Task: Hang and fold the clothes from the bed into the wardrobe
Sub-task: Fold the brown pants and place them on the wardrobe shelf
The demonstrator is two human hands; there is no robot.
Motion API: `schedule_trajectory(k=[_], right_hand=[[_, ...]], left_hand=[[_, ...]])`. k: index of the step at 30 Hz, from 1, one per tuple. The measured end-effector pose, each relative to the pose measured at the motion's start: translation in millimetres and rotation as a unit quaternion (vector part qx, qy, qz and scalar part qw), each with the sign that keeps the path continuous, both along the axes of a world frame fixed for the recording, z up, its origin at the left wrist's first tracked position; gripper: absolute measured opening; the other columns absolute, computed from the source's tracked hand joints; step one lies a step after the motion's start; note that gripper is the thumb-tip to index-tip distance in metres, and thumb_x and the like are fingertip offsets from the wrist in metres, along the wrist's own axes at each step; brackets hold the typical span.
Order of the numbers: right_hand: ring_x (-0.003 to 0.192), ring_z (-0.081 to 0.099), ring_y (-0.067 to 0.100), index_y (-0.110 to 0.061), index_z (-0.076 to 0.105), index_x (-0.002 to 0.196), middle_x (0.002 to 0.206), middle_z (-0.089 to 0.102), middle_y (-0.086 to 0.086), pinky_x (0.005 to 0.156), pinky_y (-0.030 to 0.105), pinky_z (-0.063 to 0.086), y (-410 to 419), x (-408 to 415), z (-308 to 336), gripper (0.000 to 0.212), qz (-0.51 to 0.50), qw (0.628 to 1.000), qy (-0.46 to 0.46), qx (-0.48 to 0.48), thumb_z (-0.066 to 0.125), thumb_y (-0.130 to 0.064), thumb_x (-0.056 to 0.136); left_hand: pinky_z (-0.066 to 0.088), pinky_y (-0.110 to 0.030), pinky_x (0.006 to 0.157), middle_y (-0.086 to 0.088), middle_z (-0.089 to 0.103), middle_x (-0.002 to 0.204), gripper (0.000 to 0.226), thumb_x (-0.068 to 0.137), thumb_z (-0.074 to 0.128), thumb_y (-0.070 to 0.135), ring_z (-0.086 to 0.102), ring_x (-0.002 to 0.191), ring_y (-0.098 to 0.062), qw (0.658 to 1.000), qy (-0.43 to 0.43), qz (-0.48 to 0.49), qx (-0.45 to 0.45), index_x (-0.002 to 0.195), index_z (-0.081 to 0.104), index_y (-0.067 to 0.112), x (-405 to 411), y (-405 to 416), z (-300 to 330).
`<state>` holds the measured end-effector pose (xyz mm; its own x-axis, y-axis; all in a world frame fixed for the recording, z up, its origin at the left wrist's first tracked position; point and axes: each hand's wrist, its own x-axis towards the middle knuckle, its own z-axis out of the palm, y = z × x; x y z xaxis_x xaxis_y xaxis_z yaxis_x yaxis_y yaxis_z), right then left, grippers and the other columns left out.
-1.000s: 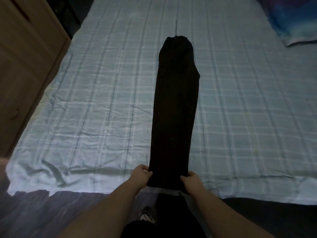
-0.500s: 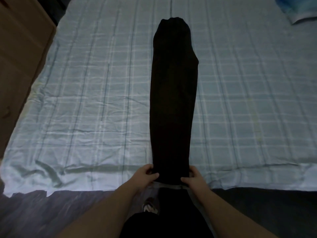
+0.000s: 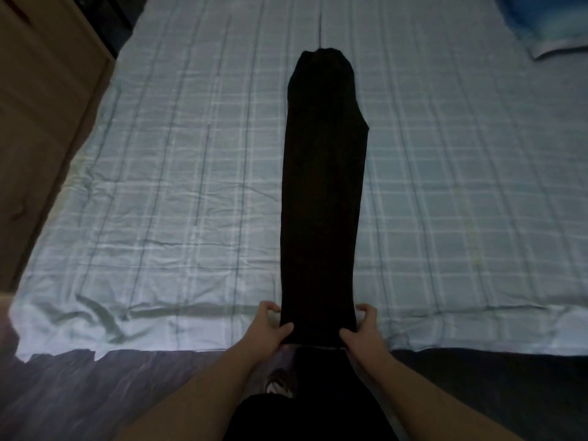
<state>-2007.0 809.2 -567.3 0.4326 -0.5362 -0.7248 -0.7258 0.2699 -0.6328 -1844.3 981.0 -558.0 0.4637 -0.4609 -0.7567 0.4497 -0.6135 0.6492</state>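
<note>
Long black fabric garment (image 3: 324,192), folded lengthwise into 1 narrow strip, lies flat on the pale blue checked bed sheet (image 3: 178,198). It runs straight away from the person, roughly down the middle of the bed. Far end is rounded and narrower, with a slight bulge on the right edge about a third of the way down from that end. Near end sits at the bed's front edge, just past the sheet's hem.

Left hand (image 3: 265,326) grips the near left corner of the garment: thumb on top of the cloth, fingers curled at the side edge. Right hand (image 3: 366,329) grips the near right corner the same way, thumb on top, fingers curled round the right edge. Both forearms come in from the bottom, bare.

Sheet is wrinkled, most near the front left corner, where it drapes over the mattress edge. Tan wooden furniture panel (image 3: 41,128) stands along the left side of the bed, touching or just beside it; cannot tell which. Blue patterned pillow or cloth (image 3: 553,23) at the top right corner of the bed, well apart from the garment. Dark wood-look floor (image 3: 95,393) below the bed edge. Person's dark-clothed lap shows bottom centre, and 1 shoe (image 3: 278,381) with light markings on the floor between the forearms. Lighting dim, so garment detail is not readable.
</note>
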Motion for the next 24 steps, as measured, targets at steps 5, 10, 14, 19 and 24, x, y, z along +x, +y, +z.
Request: schedule_trajectory(k=[5,10,14,19,24], right_hand=[[0.127,0.053,0.008,-0.050,0.059,0.128,0.135,0.058,-0.012,0.104,0.020,0.044,-3.8,-7.1,58.1,0.049,0.089,0.985,-0.140,-0.057,0.065,-0.015,0.095],[0.101,0.064,0.017,-0.037,0.071,0.093,0.101,0.068,-0.014,0.085,0.039,0.055,4.8,8.9,144.8,0.022,0.036,0.966,-0.229,-0.117,0.057,-0.021,0.099],[0.090,0.060,0.020,-0.009,0.067,0.110,0.110,0.063,0.012,0.072,0.034,0.050,10.6,8.5,220.4,0.027,-0.024,0.945,-0.325,-0.039,0.054,-0.018,0.088],[0.086,0.062,0.009,-0.017,0.062,0.121,0.118,0.062,0.005,0.077,0.028,0.052,36.1,-14.3,288.8,0.076,0.053,0.923,-0.353,-0.146,0.032,0.034,0.072],[0.108,0.063,0.003,-0.027,0.058,0.115,0.111,0.064,-0.019,0.092,0.015,0.047,64.3,-24.3,341.6,0.049,0.078,0.865,-0.362,-0.338,0.069,0.009,0.083]], left_hand=[[0.045,-0.036,0.062,-0.021,0.058,0.080,0.032,0.096,0.063,0.018,0.051,0.069,-0.028,0.993,-0.034,-0.045,-0.099,0.120,0.054,0.037,15.7,14.9,77.7],[0.056,-0.028,0.073,-0.008,0.070,0.100,0.021,0.096,0.062,0.012,0.067,0.083,-0.011,0.985,-0.090,0.003,-0.147,0.097,0.077,0.026,22.6,22.0,163.5],[0.058,-0.036,0.087,-0.006,0.071,0.114,0.026,0.102,0.051,0.018,0.067,0.107,-0.023,0.974,-0.082,0.024,-0.210,0.107,0.076,0.020,24.2,31.0,230.1],[0.051,-0.037,0.101,-0.004,0.066,0.128,0.078,0.063,0.042,-0.013,0.062,0.120,-0.024,0.945,-0.146,-0.087,-0.278,0.129,0.064,0.024,17.3,64.2,296.0],[0.048,-0.024,0.100,0.012,0.067,0.119,0.061,0.082,0.067,-0.013,0.063,0.117,-0.012,0.878,-0.360,-0.103,-0.299,0.118,0.064,0.036,-0.9,74.3,343.6]])
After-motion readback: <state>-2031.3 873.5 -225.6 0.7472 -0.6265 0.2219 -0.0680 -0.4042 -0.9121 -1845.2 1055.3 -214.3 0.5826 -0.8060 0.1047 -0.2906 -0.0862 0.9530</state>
